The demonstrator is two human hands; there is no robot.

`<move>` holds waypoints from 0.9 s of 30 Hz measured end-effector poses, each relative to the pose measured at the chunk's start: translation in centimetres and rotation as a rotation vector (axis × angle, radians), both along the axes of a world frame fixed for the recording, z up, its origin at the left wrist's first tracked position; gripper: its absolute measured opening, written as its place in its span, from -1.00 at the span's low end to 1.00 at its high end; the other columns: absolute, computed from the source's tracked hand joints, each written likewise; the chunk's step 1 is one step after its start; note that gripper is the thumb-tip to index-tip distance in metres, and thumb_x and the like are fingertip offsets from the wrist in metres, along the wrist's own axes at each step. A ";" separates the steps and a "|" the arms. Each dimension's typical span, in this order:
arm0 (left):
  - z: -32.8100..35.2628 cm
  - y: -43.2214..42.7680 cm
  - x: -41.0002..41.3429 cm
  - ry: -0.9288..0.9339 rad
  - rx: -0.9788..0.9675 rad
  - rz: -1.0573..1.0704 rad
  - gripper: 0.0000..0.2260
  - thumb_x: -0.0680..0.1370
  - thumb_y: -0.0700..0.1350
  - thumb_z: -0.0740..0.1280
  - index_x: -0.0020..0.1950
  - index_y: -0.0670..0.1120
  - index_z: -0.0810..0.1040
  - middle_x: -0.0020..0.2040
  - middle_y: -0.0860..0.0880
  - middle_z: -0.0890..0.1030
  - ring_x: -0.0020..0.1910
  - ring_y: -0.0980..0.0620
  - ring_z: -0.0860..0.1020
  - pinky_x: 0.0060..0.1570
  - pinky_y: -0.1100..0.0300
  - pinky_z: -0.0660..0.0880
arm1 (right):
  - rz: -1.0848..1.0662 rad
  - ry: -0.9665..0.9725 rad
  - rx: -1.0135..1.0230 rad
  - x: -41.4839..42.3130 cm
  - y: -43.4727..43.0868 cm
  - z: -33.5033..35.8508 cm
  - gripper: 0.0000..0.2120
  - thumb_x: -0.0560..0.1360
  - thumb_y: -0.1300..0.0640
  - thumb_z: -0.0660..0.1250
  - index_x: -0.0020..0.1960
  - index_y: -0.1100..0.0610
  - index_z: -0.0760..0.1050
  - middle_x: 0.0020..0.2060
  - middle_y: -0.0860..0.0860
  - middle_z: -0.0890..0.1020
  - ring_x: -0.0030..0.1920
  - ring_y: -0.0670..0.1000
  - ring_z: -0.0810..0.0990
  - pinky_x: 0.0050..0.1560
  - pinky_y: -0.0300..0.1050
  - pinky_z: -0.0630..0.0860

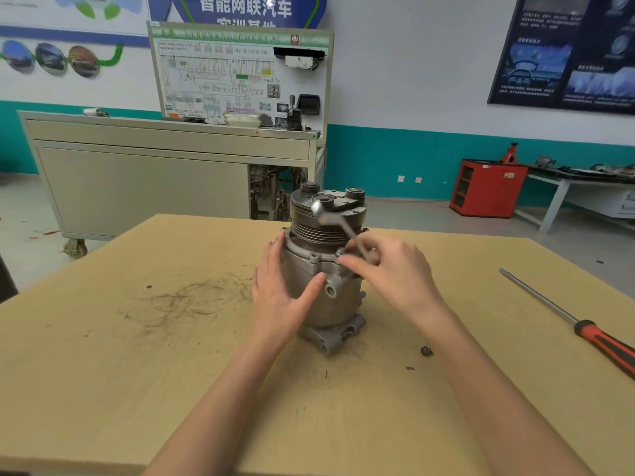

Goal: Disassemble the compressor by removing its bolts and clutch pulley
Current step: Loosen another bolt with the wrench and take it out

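Compressor (343, 304) upright, pulley (319, 233) on top; left hand (275, 297) flat, bracing its left side; right hand (395, 273) grips wrench (335, 225) beside near-right flange bolt (340, 250), shaft slanting up-left.

The compressor (323, 280) stands upright mid-table (137, 372), and with my left hand (281, 297) flat on its left flank and my right hand (395, 273) gripping the wrench (340, 228) on its right, both sides are taken. The wrench slants up across the clutch pulley (326, 214), barring the top from the right. Left of my left arm open wood gives passage; on the right, a lane runs between a small dark loose piece (426, 351) near the base and the screwdriver (584, 324) lying slantwise by the edge.
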State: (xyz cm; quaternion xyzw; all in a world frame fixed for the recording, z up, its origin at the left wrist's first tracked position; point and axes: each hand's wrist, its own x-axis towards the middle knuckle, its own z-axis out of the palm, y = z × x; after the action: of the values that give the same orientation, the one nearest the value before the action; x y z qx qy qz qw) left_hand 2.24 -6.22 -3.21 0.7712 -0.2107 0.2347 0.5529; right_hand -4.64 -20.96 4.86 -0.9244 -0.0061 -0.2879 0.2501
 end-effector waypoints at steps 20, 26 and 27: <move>0.6 -0.4 -0.8 0.013 0.020 0.009 -0.12 0.29 0.43 0.23 0.51 0.21 -0.04 0.56 0.12 0.07 0.53 0.14 0.05 0.48 -0.14 0.09 | -0.543 0.219 -0.001 -1.1 -10.7 -6.7 -0.81 0.54 -0.03 0.29 0.00 0.03 0.62 -0.35 -0.03 0.49 -0.26 0.07 0.43 -0.39 -0.18 0.27; 1.1 -1.2 -1.1 -0.001 0.035 0.026 0.06 0.23 0.39 0.37 0.56 0.09 -0.09 0.57 0.09 0.04 0.54 0.10 0.01 0.50 -0.11 0.09 | -0.618 0.439 -0.168 -0.7 -10.8 -7.5 -0.81 0.55 -0.02 0.24 -0.06 0.06 0.57 -0.39 -0.09 0.42 -0.24 0.07 0.44 -0.28 -0.17 0.30; 1.2 -1.2 -1.1 0.004 0.023 0.009 0.05 0.24 0.33 0.41 0.55 0.11 -0.10 0.56 0.10 0.05 0.53 0.11 0.03 0.50 -0.09 0.11 | -0.618 0.465 -0.170 -0.7 -10.8 -7.5 -0.81 0.54 -0.02 0.25 -0.09 0.07 0.55 -0.38 -0.07 0.44 -0.24 0.07 0.45 -0.29 -0.18 0.30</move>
State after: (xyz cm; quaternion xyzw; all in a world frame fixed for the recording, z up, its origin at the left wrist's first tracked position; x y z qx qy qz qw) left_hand 1.17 -7.45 -2.00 0.7788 -0.2088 0.2332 0.5435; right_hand -5.32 -31.80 -2.65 -0.9407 0.3052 -0.1309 0.0689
